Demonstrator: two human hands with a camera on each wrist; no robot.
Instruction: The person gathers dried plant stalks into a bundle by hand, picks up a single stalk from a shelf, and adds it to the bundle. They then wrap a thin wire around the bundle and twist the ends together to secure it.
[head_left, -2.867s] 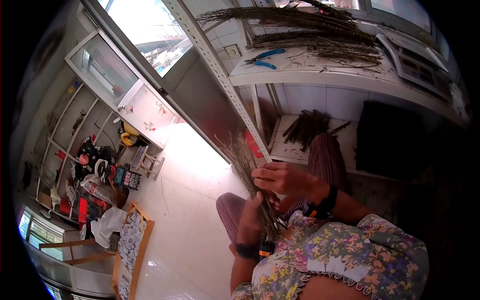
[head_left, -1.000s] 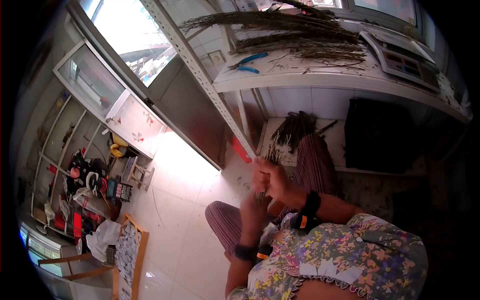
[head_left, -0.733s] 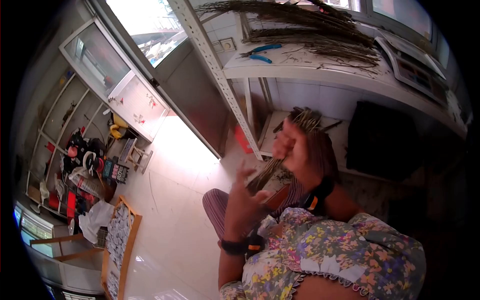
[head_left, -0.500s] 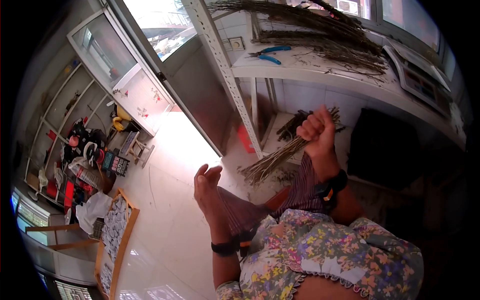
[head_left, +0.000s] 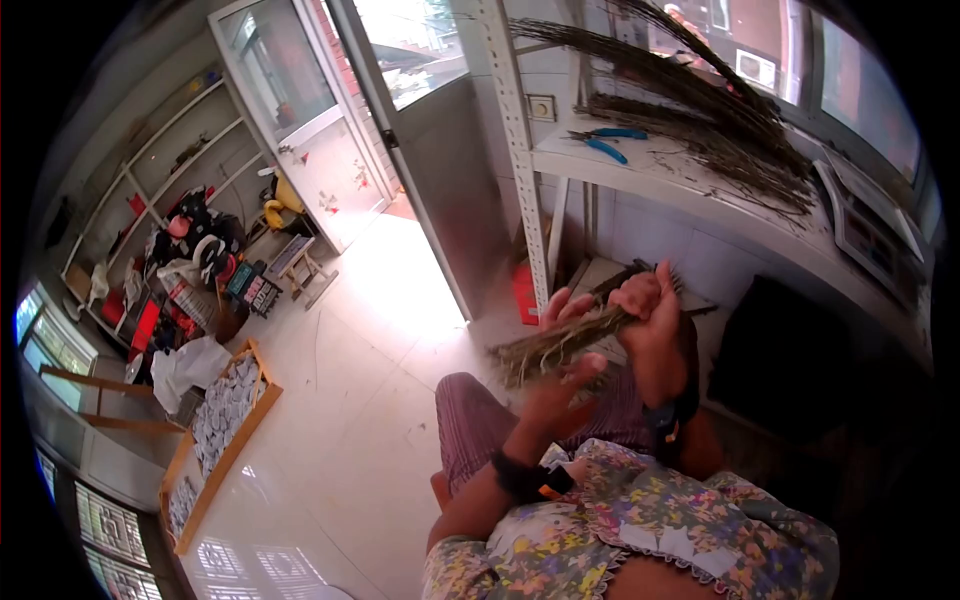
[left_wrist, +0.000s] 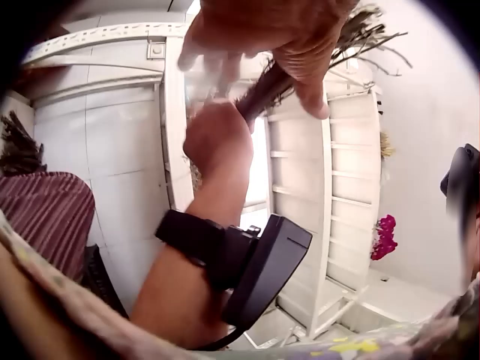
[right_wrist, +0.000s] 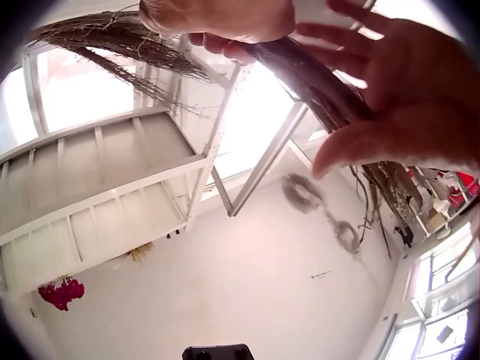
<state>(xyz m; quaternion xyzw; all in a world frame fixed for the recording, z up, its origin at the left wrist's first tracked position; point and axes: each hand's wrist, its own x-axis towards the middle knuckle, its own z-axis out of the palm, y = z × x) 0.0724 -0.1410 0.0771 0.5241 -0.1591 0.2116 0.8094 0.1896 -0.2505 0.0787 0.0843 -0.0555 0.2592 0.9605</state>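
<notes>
A bundle of thin dry twigs (head_left: 545, 350) is held up slantwise in front of the person's knees. My right hand (head_left: 648, 312) grips it near its right end, fingers curled around the stems. Its loose, thinner ends point left. Around the middle of the bundle my left hand (head_left: 562, 402) is spread, thumb on the near side and fingers on the far side. In the right wrist view the left palm (right_wrist: 420, 97) faces the stems (right_wrist: 315, 79), its fingers straight and apart. The left wrist view shows the right fist (left_wrist: 217, 135) beyond the left hand.
Long twigs (head_left: 700, 130), blue-handled pliers (head_left: 612, 140) and a scale (head_left: 870, 225) lie on the white shelf. Below are cut stems (head_left: 625, 272) and a black box (head_left: 775, 345). A metal shelf post (head_left: 525, 170) stands close behind the hands; a wooden-framed tray (head_left: 262, 392) is at left.
The right hand has taken the bundle rightward and tilted it flatter. The left hand let go, swung out left, and is now back around the bundle. The head view has turned left.
</notes>
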